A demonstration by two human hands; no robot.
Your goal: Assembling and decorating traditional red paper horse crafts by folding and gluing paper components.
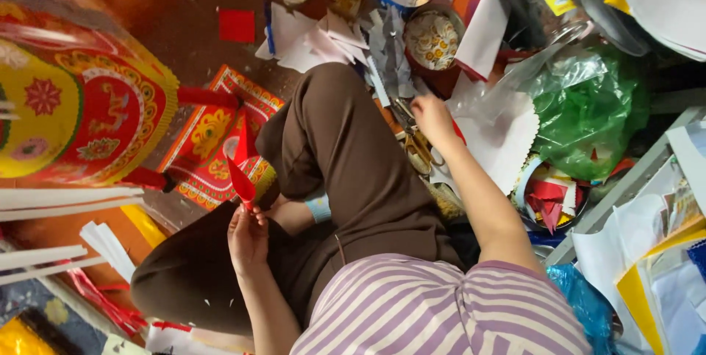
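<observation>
Here the left hand [248, 237] pinches a folded red paper [241, 178], while the right hand [432, 118], fingers curled, reaches scissors [412, 138] amid white paper scraps [316, 38] beside a green plastic bag [588, 108].

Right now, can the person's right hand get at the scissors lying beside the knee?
Probably yes. The right hand is stretched out just above the scissors, apart from them; only loose paper scraps lie around, and nothing covers the handles.
</observation>
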